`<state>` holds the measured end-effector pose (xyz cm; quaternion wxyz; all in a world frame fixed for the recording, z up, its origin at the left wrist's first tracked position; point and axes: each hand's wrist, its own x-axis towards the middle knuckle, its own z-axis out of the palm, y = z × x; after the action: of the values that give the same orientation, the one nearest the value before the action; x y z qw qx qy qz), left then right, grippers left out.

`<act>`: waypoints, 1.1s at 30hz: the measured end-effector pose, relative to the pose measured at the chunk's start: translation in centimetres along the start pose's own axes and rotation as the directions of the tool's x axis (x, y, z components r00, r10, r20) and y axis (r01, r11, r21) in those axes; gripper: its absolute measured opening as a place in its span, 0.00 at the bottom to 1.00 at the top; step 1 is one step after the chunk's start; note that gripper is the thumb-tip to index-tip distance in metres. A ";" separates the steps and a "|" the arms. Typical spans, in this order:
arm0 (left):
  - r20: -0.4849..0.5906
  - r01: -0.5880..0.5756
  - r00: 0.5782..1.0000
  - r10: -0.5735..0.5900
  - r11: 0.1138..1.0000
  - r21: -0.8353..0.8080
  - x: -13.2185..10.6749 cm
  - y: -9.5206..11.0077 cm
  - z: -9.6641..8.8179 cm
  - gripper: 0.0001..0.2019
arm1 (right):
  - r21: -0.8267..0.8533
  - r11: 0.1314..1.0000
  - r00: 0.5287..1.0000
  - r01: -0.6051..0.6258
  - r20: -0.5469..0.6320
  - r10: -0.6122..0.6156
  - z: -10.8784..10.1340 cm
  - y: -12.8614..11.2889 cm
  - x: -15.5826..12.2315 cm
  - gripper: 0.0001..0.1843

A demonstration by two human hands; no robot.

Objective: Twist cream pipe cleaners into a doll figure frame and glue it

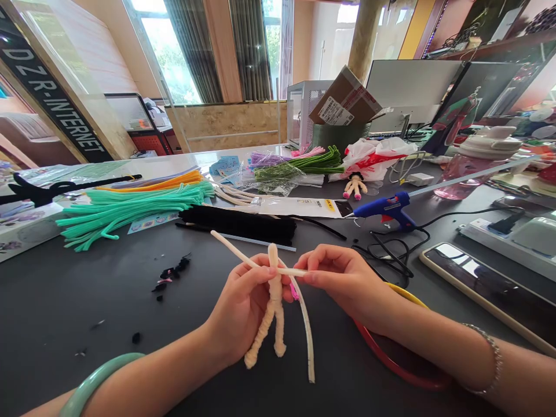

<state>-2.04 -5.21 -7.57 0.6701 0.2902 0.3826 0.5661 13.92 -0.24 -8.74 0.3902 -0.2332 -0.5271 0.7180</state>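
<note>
My left hand [238,304] is closed around the body of a small cream pipe-cleaner figure [273,313] with two wrapped legs hanging down. My right hand [343,281] pinches a long cream pipe cleaner [304,324] that crosses the figure near its neck; one end sticks up to the left, the other droops down past the legs. A bit of pink shows between my hands. Both hands hover just above the dark table [87,313].
Bundles of teal [125,211], orange, black [238,225], green [304,165] and purple pipe cleaners lie behind my hands. A blue glue gun [388,209] with its cord sits at right, a phone [490,292] farther right. A small doll [355,185], black scraps [171,273], a red-and-yellow hoop under my right wrist.
</note>
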 end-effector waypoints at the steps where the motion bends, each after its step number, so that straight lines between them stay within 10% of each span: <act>1: 0.005 -0.001 1.000 0.001 1.000 0.006 0.0 0.0 0.0 0.03 | 0.011 1.000 1.000 -0.003 0.006 0.003 0.1 0.0 0.0 0.09; 20: 0.009 -0.038 0.999 0.037 0.993 0.108 -0.2 0.0 -0.2 0.05 | 0.115 0.993 0.996 -0.025 -0.077 0.034 0.0 0.1 0.1 0.14; 33: 0.194 -0.381 0.924 0.330 0.850 0.364 -1.5 -0.1 -0.2 0.04 | -0.327 0.922 0.978 0.209 0.070 -0.197 0.5 0.2 -1.2 0.07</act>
<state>-2.26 -6.70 -7.47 0.5035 0.5198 0.3860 0.5721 14.23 -1.52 -8.90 0.4083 -0.2268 -0.6687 0.5785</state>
